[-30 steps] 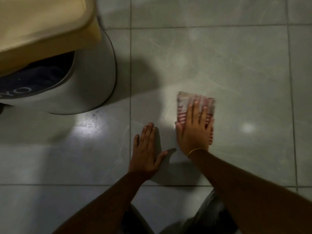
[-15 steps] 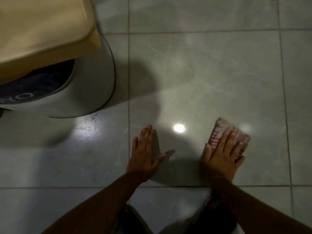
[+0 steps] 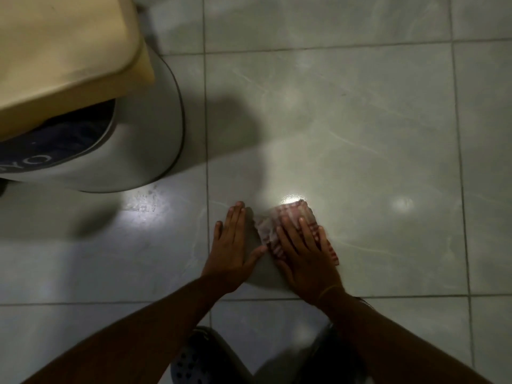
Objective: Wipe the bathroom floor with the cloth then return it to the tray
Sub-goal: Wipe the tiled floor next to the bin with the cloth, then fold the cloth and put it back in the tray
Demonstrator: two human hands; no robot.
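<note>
A folded red-and-white patterned cloth (image 3: 279, 221) lies flat on the grey tiled floor (image 3: 360, 134). My right hand (image 3: 304, 250) presses down on it with fingers spread, covering its near half. My left hand (image 3: 231, 245) rests flat on the floor just left of the cloth, fingers together and thumb out towards the cloth's edge. No tray is in view.
A white toilet base (image 3: 144, 139) with a cream lid (image 3: 63, 45) overhanging it fills the upper left. A dark perforated clog (image 3: 194, 358) on my foot shows at the bottom edge. Bright light spots reflect off the glossy tiles.
My right hand slid the cloth from ahead out to the right, then back left until it sits beside my left hand. The left hand stayed planted.
</note>
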